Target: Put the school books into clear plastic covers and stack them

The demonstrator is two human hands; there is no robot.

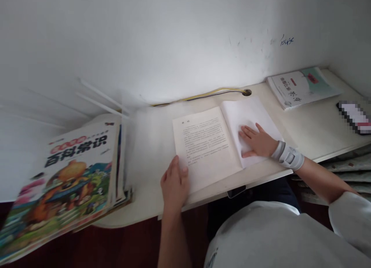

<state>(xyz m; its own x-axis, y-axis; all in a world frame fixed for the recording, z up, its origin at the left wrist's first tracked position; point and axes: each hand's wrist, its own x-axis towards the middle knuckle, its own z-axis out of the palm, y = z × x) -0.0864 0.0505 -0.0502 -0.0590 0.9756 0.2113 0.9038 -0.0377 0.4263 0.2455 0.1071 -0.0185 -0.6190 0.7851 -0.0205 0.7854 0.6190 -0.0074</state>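
Observation:
An open book (207, 171) lies on the white desk, with printed text on its left page and a blank-looking right page (246, 113). My right hand (256, 141) rests flat on that right page, fingers spread, and a grey band (288, 156) circles the wrist. At the lower left edge of the book, my left hand (175, 185) grips the margin. Its thumb lies on the printed page and its fingers are along the outer edge, their undersides hidden.
A stack of magazines with a colourful cover (75, 179) stands at the left. White and green books (301, 86) lie at the back right, near a blurred-out phone (355, 117). Yellow and dark cables (203, 95) run along the wall to a desk hole (247, 92).

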